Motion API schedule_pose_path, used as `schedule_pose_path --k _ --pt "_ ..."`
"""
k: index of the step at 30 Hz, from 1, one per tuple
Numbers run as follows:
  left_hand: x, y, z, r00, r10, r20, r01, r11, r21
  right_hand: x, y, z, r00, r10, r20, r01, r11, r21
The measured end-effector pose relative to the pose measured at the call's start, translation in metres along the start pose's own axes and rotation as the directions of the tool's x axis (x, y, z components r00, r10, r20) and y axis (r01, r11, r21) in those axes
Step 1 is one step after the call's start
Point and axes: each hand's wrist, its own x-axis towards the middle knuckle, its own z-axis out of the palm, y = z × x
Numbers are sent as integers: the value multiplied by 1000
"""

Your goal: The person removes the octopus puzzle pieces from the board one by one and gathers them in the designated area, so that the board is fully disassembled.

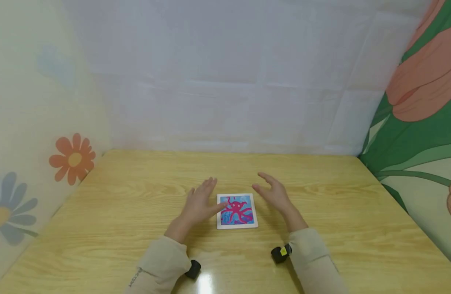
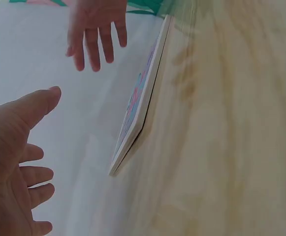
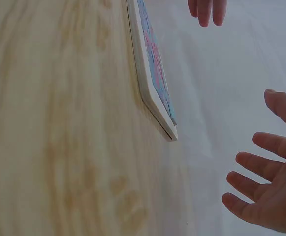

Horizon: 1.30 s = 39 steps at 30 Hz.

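A square puzzle-like board (image 1: 225,227) with a white border lies flat on the table, its picture a pink octopus on blue and purple. My left hand (image 1: 198,205) hovers at its left side, fingers spread, the thumb overlapping the picture's edge in the head view. To the right, my right hand (image 1: 276,197) is held above the table with its fingers apart and nothing in them. Both wrist views show the board (image 2: 145,93) from the side, low and thick-edged, with each palm (image 3: 275,191) facing inward and a gap between fingers and board.
The wood-grain table (image 1: 100,228) runs back to a white cloth backdrop (image 1: 225,81). A wall with painted flowers (image 1: 74,159) stands on the left, and a wall with large pink tulips (image 1: 427,77) on the right. Black wrist cameras (image 1: 280,254) hang below the sleeves.
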Motion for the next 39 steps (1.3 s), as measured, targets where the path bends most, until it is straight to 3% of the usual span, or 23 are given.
schedule_pose_path --k 6,13,22,32,39 --pt "-1 0 10 1000 22 -13 -23 997 -68 -2 1 5 1000 18 14 -19 997 79" --pt "-3 3 24 994 104 -45 -107 992 -71 0 14 16 999 31 6 -32 986 166" --pt "-6 4 33 990 140 -1 -139 989 -54 1 22 24 996 87 11 -87 966 242" --pt "-12 6 43 967 253 23 -253 967 -22 -1 32 32 997 72 5 -72 971 227" --pt "-13 8 49 964 252 85 -252 968 -11 -3 34 32 998 51 29 -56 967 247"
